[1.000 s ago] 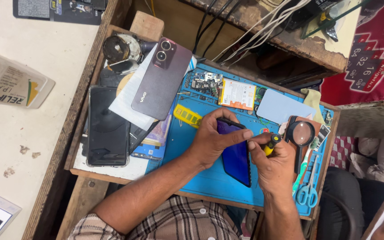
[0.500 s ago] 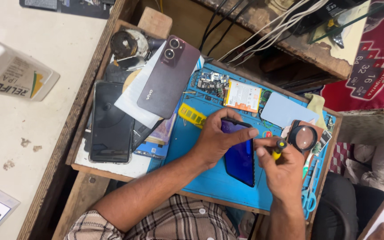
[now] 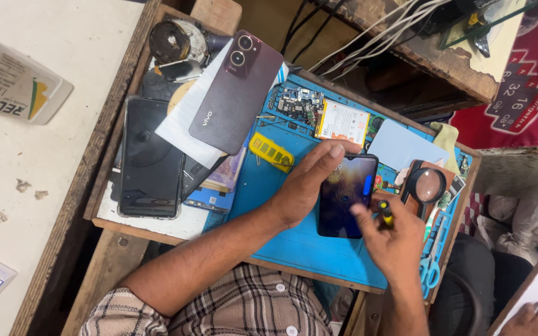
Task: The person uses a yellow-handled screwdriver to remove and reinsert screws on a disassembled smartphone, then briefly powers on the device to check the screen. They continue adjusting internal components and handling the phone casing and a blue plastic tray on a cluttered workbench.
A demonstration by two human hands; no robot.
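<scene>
left hand (image 3: 303,186) steadies dark phone (image 3: 345,196), right hand (image 3: 393,239) grips screwdriver (image 3: 385,214).

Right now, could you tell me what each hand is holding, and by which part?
The left hand steadies the dark phone by its left edge; the right hand pinches a small yellow-and-black tool by its handle.

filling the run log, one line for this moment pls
left hand: holds dark phone | right hand: grips yellow-handled tool | surface: blue mat

Pretty clearly a phone repair bench in a small workshop. Blue repair mat (image 3: 294,249) mid-frame, bare circuit board (image 3: 295,103) and battery (image 3: 342,122) up top, magnifier (image 3: 426,185) at right. Spare phones (image 3: 151,158) piled at left on a worn wooden tray (image 3: 110,134).
</scene>
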